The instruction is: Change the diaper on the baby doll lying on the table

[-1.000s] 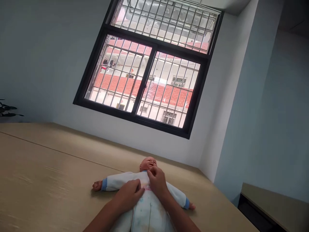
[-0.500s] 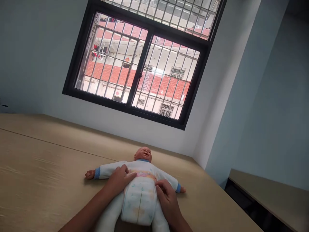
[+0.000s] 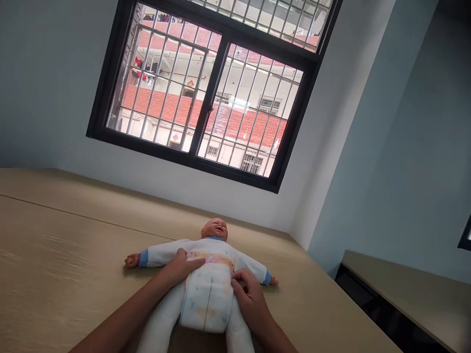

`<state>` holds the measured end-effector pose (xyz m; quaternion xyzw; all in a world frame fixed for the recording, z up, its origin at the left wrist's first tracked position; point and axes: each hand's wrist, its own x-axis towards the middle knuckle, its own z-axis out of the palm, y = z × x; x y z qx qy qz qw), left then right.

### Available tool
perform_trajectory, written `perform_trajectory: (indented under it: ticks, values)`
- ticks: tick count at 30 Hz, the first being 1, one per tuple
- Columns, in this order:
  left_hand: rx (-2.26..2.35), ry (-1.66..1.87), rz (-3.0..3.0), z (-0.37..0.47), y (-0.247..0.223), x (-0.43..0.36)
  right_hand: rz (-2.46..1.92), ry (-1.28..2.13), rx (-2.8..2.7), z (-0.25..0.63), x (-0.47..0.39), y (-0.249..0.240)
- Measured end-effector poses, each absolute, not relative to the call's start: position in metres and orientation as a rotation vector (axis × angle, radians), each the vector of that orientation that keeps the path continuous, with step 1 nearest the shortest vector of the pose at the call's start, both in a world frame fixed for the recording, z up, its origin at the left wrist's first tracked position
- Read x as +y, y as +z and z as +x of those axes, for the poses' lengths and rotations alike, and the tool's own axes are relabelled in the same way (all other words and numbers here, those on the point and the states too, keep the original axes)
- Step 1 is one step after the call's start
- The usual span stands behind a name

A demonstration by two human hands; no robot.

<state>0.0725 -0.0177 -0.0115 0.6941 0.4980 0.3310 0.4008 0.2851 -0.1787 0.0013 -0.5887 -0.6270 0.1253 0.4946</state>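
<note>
A baby doll [image 3: 214, 228] in a white outfit with blue cuffs and collar lies on its back, arms spread out to both sides. Around its waist and hips is a white diaper [image 3: 206, 306] with a coloured, patterned waistband. My left hand [image 3: 183, 267] grips the diaper's left side, its thumb lying across the front by the waistband and its other fingers partly hidden. On the opposite side my right hand [image 3: 250, 296] is closed, thumb and forefinger pinching the diaper's edge near the waist.
The doll rests on a wide wooden tabletop [image 3: 73, 264] with a seam line across it. Behind stands a wall with a dark-framed, barred window [image 3: 195, 157]. Another table [image 3: 405, 284] with a dark side is at the lower right.
The whole view has shifted slightly, so doll and window appear a little higher and further left. Both hands keep nearly the same hold on the diaper.
</note>
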Motion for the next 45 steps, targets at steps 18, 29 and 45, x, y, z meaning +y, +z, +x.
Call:
perform_trajectory:
  ticks: [18, 29, 45]
  values:
    - [1.266, 0.828, 1.929, 0.071, -0.016, -0.012, -1.518, 0.272, -1.464, 0.294, -0.176, -0.002]
    - [1.245, 0.807, 1.988, 0.067, -0.012, -0.018, -1.561, 0.338, -1.485, 0.302, -0.174, -0.006]
    - [1.284, 0.768, 2.111, 0.066, -0.006, -0.024, -1.549, 0.331, -1.524, 0.305, -0.172, -0.009]
